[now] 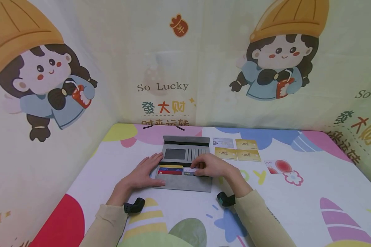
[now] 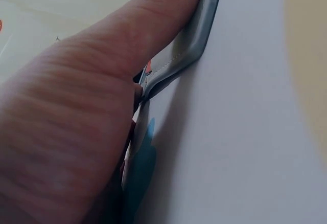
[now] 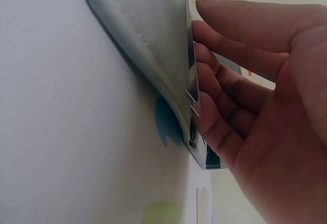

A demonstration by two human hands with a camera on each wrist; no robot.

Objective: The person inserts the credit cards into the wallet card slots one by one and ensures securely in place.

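Note:
A grey wallet [image 1: 185, 183] lies unfolded on the table, its several card slots and a dark window panel toward the top. In its lower pockets sit blue, red and yellow cards [image 1: 170, 170] at left and a white-and-grey card [image 1: 189, 172] at right. My left hand [image 1: 142, 173] rests along the wallet's left side, fingers extended, thumb [image 2: 153, 19] pressing on the lower flap. My right hand [image 1: 214, 165] is over the right pocket, its relaxed, bent fingers [image 3: 212, 114] touching the card there. The thumb stands apart from the card in the right wrist view.
Right of the wallet, a silver card [image 1: 223, 142] and several gold cards [image 1: 248, 155] lie in two rows. A red-and-white card [image 1: 277, 167] lies further right. The tablecloth [image 1: 111, 171] has colourful prints, and a printed curtain [image 1: 216, 68] hangs behind.

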